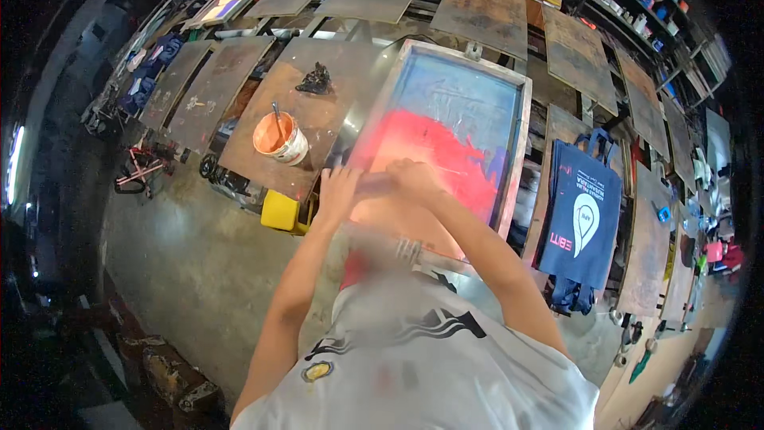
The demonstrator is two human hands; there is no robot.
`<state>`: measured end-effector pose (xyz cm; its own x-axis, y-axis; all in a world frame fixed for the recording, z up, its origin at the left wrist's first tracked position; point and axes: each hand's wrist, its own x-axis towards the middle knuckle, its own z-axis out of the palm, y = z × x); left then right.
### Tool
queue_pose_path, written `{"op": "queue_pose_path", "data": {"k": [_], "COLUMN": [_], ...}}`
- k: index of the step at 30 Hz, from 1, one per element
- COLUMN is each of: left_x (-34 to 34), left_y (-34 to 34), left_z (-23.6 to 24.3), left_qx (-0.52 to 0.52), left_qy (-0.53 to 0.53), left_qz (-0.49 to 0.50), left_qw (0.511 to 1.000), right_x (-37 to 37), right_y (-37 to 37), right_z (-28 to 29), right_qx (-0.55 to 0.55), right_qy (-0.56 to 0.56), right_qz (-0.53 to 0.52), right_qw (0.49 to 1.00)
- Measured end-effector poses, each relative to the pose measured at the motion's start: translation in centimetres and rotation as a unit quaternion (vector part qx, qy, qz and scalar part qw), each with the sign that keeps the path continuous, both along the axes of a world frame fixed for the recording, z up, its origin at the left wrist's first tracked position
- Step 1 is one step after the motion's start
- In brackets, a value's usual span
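Orange paint bucket (280, 138) and black rag (316, 80) on left board, navy tote bag (581, 219) right, yellow box (284, 212) below.

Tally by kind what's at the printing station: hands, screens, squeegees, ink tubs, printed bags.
Person's hands: 2, left hand and right hand
Metal-framed printing screen with red ink: 1
Blurred squeegee: 1
White tub of orange ink: 1
Navy printed tote bag: 1
Total: 6
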<state>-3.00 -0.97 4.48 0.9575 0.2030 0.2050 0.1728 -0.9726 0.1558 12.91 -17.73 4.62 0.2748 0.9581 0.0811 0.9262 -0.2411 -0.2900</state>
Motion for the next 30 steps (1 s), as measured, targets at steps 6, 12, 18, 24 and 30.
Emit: {"op": "queue_pose_path", "data": {"k": [6, 12, 18, 24, 30], "left_x": [1.5, 0.8, -0.8, -1.3, -0.4], "left_y": [-4.1, -5.7, -1.8, 1.7, 4.5], "left_z": [3.6, 3.7, -0.2, -0.9, -2.1], "left_qx": [-0.086, -0.142, -0.114, -0.076, -0.050], "left_qy": [-0.004, 0.087, 0.008, 0.000, -0.049], "left_qz": [-0.163, -0.225, -0.182, -0.167, -0.133], "left_qw": [0.983, 0.960, 0.977, 0.983, 0.989], "right_x": [-3.8, -7.5, -7.4, -8.3, -8.2], "right_y": [-7.8, -9.9, -6.1, -2.3, 0.7], "right_z": [2.9, 1.9, 1.3, 1.6, -0.2], "right_qx": [-0.028, -0.092, -0.085, -0.055, -0.045], "right_qy": [0.047, 0.066, 0.060, 0.054, -0.046], "right_qz": [-0.125, -0.196, -0.179, -0.184, -0.208], "right_qw": [0.991, 0.974, 0.978, 0.980, 0.976]}}
